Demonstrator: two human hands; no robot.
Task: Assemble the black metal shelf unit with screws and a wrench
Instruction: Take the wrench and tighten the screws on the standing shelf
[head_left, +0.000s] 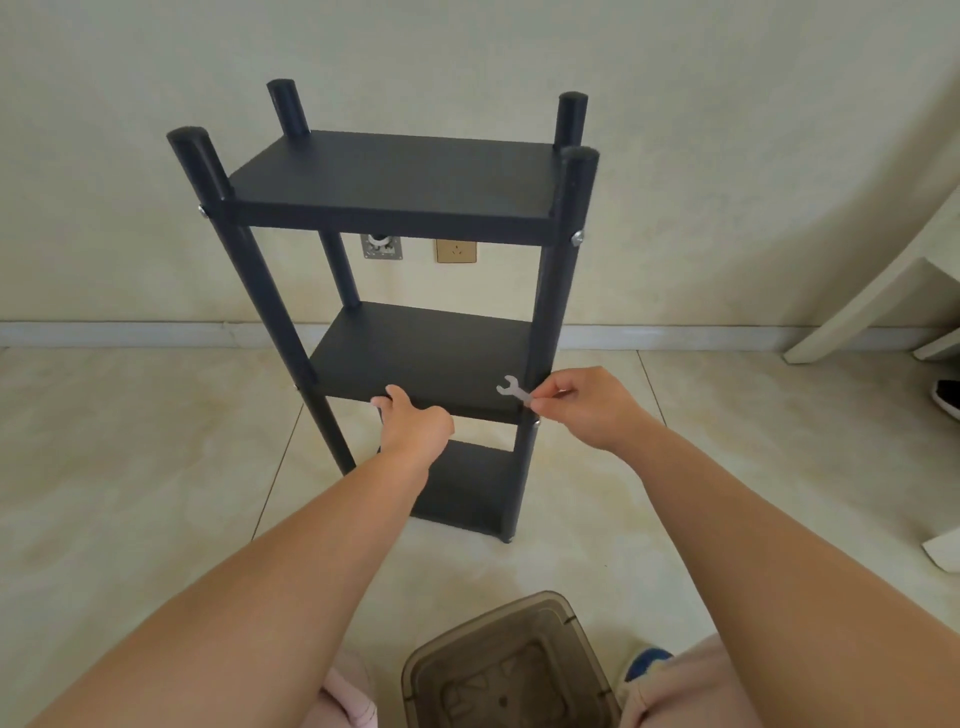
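A black metal shelf unit (395, 182) with three boards and four round posts stands upright on the tiled floor. My left hand (413, 423) grips the front edge of the middle shelf board (421, 353), thumb on top. My right hand (582, 408) pinches a small flat silver wrench (513, 389) at the front right post (550, 322), level with the middle board. Silver screw heads show on the front posts at the top board: the left screw (202, 210) and the right screw (576, 238). Another screw head (536, 423) sits just below my right hand.
A brown translucent plastic bin (509, 670) stands on the floor between my knees. The wall behind carries a socket (455, 251) and a metal plate (382, 245). A pale furniture frame (872, 296) and a black shoe (945, 397) are at the right.
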